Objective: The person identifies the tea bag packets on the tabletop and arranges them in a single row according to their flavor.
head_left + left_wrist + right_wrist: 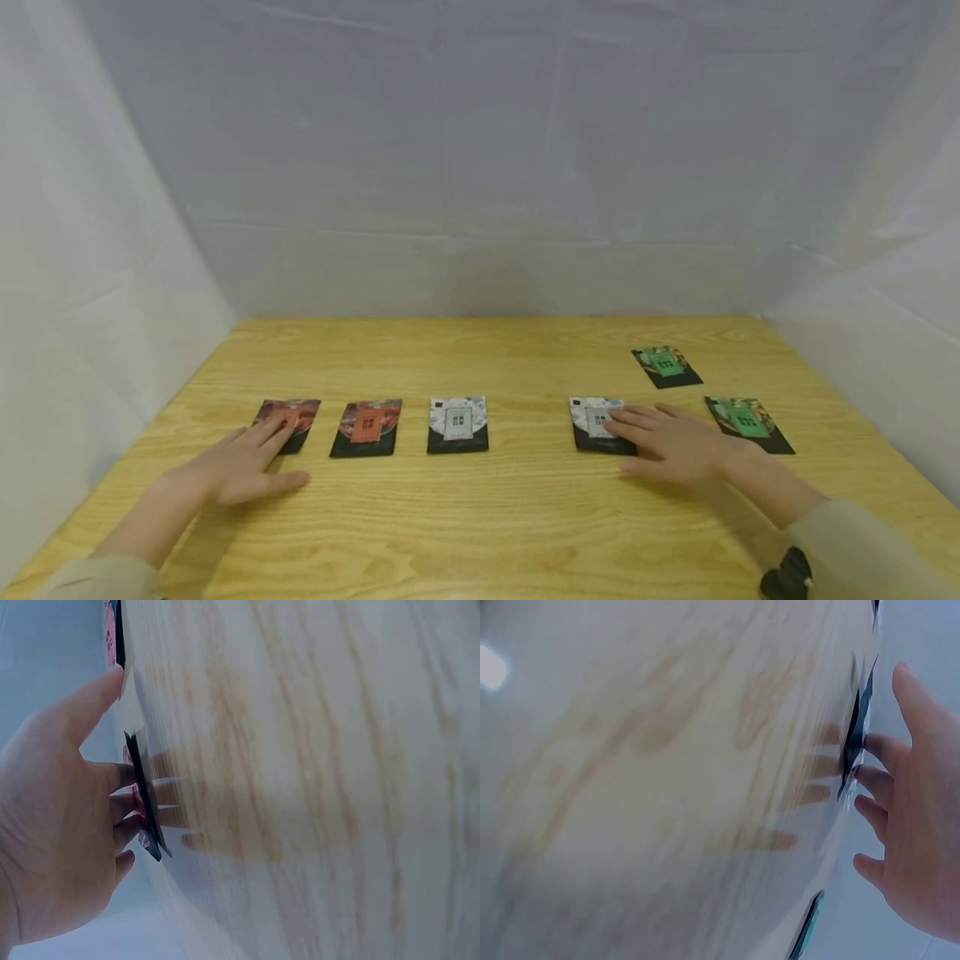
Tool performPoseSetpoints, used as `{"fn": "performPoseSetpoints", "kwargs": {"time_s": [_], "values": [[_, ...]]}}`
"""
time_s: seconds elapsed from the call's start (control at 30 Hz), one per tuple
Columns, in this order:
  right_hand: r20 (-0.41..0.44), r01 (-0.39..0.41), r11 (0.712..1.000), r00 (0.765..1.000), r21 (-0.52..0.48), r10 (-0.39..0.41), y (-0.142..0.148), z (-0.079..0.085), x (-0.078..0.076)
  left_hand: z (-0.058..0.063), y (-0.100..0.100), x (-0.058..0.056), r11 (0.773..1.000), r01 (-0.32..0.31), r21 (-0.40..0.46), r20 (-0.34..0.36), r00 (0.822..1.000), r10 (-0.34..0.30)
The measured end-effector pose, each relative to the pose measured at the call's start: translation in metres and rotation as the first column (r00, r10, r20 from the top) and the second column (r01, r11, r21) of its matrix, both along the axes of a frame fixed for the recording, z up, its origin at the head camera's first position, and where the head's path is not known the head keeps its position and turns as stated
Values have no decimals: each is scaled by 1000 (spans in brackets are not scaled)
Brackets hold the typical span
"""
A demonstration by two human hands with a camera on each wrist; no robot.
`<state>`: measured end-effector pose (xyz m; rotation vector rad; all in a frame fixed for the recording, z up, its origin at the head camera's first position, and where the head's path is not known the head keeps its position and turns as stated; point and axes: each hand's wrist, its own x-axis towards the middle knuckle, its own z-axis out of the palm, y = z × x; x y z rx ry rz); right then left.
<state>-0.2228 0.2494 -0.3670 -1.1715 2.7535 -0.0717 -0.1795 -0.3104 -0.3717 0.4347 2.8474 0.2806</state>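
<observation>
Six-sided detail is too small to read, but flat printed packets with black lower ends lie on the table. My left hand (236, 467) reaches over the leftmost red packet (300, 417), its extended fingertips resting on it and the thumb spread aside. In the left wrist view, the fingers meet that packet's (142, 799) upper face. My right hand (678, 442) lies with extended fingers on the right-hand white packet (592, 421), partly covering it. The right wrist view shows two fingertips at this packet's (857, 731) face. Neither hand grips anything.
Between the hands lie another red packet (367, 429) and another white packet (457, 425). One green packet (750, 423) is just right of my right hand; a second green packet (667, 367) lies farther back. White sheeting (480, 167) encloses the wooden table (450, 525).
</observation>
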Motion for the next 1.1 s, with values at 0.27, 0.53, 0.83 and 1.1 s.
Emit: {"fn": "performPoseSetpoints", "kwargs": {"time_s": [0.27, 0.53, 0.83, 1.1], "values": [[46, 19, 999, 999, 30, -21, -14, 0, -4, 1, 0, 0, 1000, -3, -4, 6, 1000, 3], [47, -5, 999, 999, 33, 4, -27, -2, -7, 0, -1, -1, 1000, -4, -8, 11, 1000, 4], [14, -25, 998, 1000, 62, 24, -42, -3, -12, 0, 0, -1, 1000, -3, 3, 22, 1000, 3], [21, -41, 997, 999, 65, 39, -55, 2, -12, 1, 1, 0, 1000, -5, 3, 17, 1000, 5]]}}
